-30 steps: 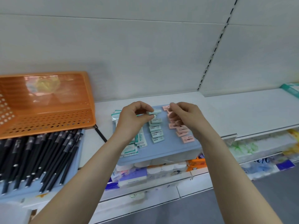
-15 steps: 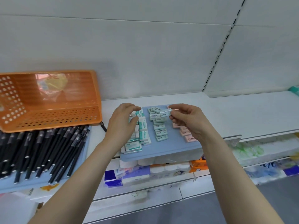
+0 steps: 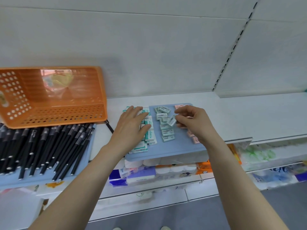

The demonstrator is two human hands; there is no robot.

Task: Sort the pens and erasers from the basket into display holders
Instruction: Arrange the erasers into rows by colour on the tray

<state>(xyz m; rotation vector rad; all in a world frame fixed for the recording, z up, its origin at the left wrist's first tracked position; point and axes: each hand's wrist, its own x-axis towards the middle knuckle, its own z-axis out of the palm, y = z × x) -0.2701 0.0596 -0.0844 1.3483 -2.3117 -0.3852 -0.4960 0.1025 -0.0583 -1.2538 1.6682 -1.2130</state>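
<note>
Eraser sorting on pale-blue plastic tray [image 3: 166, 151].
Right hand [image 3: 194, 123] pinches a small white sleeved eraser [image 3: 172, 121] over the middle row [image 3: 167, 132]; left hand [image 3: 131, 127], fingers straight, seemingly rests on green-and-white eraser stacks [image 3: 150, 132].

Shelf [image 3: 232, 117] seen from above | left hand [image 3: 132, 123] is laid flat on green erasers [image 3: 150, 133] at the tray [image 3: 166, 151] edge | an eraser [image 3: 172, 120] is pinched by the right hand [image 3: 194, 123] above the middle row | pink erasers [image 3: 196, 140] are partly hidden by that hand | at left, a basket [image 3: 49, 97] is tipped up behind rows of pens [image 3: 41, 146]
</note>
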